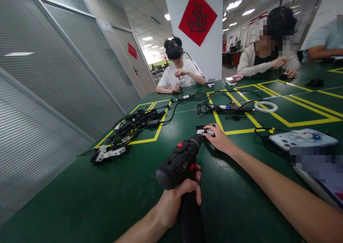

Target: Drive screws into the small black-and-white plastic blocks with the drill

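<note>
Left hand (174, 200) was wrapped around the handle of a black drill (178, 164), its nose toward the far edge of the table (128, 200). Right hand (218, 137) pinched a small block (201, 128) before that nose, probably to keep it steady; whether drill and block touched, I could not tell. Toward the left edge lay a heap of cables (153, 122); other cables (227, 109) and a white ring (266, 111) lay beyond the block, crowding the way to the far edge. Rightward was a phone (302, 138).
</note>
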Tool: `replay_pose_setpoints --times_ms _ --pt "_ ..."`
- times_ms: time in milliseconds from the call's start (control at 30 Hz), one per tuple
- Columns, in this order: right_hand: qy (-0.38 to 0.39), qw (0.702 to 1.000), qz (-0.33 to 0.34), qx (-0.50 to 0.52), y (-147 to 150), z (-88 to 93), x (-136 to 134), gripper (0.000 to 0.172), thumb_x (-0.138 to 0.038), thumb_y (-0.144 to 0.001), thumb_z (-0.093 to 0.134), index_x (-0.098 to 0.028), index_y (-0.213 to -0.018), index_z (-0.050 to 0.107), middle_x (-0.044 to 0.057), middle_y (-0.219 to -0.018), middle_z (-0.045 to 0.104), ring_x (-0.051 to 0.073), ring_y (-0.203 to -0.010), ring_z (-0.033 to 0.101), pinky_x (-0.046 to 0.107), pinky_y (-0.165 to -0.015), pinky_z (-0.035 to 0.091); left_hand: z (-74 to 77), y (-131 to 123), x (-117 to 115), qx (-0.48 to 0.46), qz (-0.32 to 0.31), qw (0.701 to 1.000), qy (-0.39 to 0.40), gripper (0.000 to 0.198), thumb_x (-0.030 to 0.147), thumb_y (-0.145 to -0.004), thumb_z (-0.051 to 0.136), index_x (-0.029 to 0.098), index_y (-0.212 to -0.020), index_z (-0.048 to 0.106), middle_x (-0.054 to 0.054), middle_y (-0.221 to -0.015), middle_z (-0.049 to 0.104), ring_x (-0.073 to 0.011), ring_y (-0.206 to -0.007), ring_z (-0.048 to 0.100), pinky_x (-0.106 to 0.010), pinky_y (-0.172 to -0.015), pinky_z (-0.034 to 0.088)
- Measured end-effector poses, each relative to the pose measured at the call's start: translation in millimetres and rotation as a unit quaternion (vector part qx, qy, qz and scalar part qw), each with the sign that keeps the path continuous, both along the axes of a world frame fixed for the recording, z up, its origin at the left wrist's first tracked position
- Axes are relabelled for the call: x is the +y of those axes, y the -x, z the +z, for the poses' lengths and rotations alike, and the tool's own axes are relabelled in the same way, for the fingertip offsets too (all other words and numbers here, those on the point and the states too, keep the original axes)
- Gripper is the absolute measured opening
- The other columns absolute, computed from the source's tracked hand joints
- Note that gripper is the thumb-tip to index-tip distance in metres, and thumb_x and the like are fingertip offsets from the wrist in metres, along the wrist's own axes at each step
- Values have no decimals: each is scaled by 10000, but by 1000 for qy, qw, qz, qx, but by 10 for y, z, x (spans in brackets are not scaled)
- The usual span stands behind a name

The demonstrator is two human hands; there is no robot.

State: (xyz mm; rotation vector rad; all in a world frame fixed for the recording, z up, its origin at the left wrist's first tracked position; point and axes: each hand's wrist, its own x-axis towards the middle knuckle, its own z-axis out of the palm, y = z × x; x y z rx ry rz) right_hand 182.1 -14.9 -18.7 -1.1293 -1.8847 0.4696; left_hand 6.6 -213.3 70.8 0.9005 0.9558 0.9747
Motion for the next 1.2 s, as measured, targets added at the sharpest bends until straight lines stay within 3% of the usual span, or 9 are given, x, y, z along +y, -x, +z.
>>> replay_pose_setpoints --times_ms 467,1200 --pt "13 1000 -1 -6 7 31 -19 280 -330 -843 528 -270 -1106 601 76 -1169 459 233 -1100 536 422 -970 425 23 -8 -19 13 0 1000 12 347 160 -681 495 154 -1024 544 -28 -845 556 -80 -478 529 -265 -566 388" --pt "50 999 -4 -10 19 55 -45 298 -344 -853 506 -266 -1129 585 67 -1210 430 203 -1095 524 363 -985 394 7 -8 -27 29 0 1000 6 239 195 -717 490 131 -944 526 -7 -660 562 -83 -502 493 -247 -593 347"
